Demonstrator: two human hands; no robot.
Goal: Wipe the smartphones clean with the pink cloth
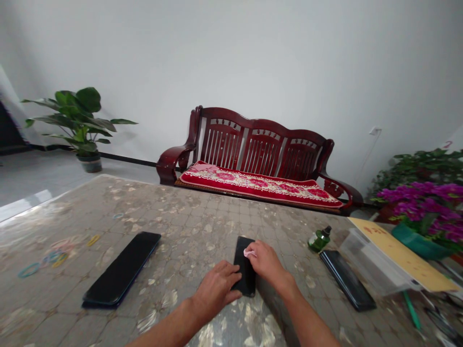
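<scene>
A black smartphone (246, 282) lies flat on the patterned tablecloth in front of me. My left hand (220, 282) rests at its left side, fingertips and thumb on the edge, holding it against the table. Between the closed fingers of my right hand (265, 260) is a small pink cloth (249, 252), pressed on the upper part of the dark screen. Part of the cloth is hidden by that hand. Off to the left lies a stack of dark, phone-like slabs (123, 270). To the right is another dark phone-like slab (346, 279).
Several coloured rubber bands (60, 255) lie at the left. A green bottle with a black top (320, 239) stands near a clear plastic box (374, 260) bearing a yellow board (405, 255). Purple flowers in a teal pot (421, 243) are far right. Behind the table stands a wooden bench (260, 144).
</scene>
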